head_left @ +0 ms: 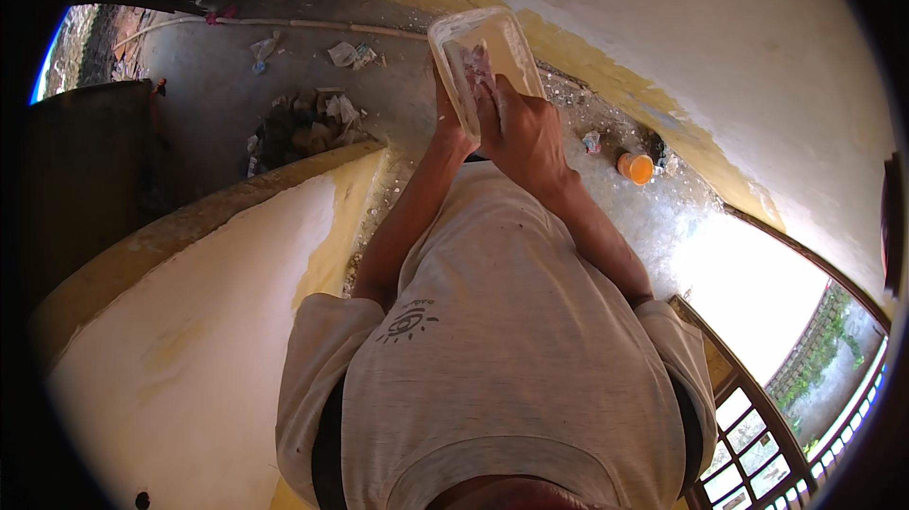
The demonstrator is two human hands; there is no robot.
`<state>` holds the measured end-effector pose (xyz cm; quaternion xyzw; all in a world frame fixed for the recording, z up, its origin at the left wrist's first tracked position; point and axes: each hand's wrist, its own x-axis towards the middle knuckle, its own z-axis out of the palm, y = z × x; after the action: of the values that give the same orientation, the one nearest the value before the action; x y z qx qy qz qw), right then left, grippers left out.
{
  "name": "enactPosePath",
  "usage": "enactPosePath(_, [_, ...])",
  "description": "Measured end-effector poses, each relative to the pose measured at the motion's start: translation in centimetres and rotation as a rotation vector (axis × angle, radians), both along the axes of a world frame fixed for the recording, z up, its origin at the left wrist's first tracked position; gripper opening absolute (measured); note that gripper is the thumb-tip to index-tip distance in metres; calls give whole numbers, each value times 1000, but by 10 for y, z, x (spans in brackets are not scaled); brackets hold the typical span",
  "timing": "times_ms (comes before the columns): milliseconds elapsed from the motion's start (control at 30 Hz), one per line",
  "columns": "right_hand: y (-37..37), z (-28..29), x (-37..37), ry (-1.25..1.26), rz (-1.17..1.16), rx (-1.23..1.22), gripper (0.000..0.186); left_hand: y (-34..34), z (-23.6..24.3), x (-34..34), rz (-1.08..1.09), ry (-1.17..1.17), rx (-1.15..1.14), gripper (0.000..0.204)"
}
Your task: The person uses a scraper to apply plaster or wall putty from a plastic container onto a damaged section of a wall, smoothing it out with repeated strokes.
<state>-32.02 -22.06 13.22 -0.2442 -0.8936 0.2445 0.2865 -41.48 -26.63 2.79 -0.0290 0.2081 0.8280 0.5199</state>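
Out in front of my chest, a pale rectangular plastic tub (pixel 519 46) is tilted toward me, its inner walls smeared with a whitish coating. My left hand (pixel 449 122) grips the tub along its left side, with most of the fingers hidden behind it. My right hand (pixel 526 126) reaches over the near rim into the tub. Its fingers look closed and streaked with white, and the thumb lies along them. A pale flat edge shows beside these fingers, but I cannot make out whether it is a tool in the hand.
An orange cup (pixel 635 168) lies on the floor to the right, near the peeling wall (pixel 663 27). A debris heap (pixel 308 126) and a long pole (pixel 312 25) are on the left floor. A low wall (pixel 237 235) stands close at my left; a window grille (pixel 757 444) is lower right.
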Motion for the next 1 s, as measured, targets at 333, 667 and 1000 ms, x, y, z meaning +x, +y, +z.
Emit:
enactPosePath(333, [20, 12, 11, -174, -12, -165, 20, -9, -8, -2, -38, -107, 66, 67])
enactPosePath(667, [12, -5, -11, -261, 40, -210, 19, -4, -17, 2, 19, -37, -13, 64])
enactPosePath(1000, [18, 0, -5, -147, -15, -150, 16, 3, -17, -1, -34, -54, -11, 66])
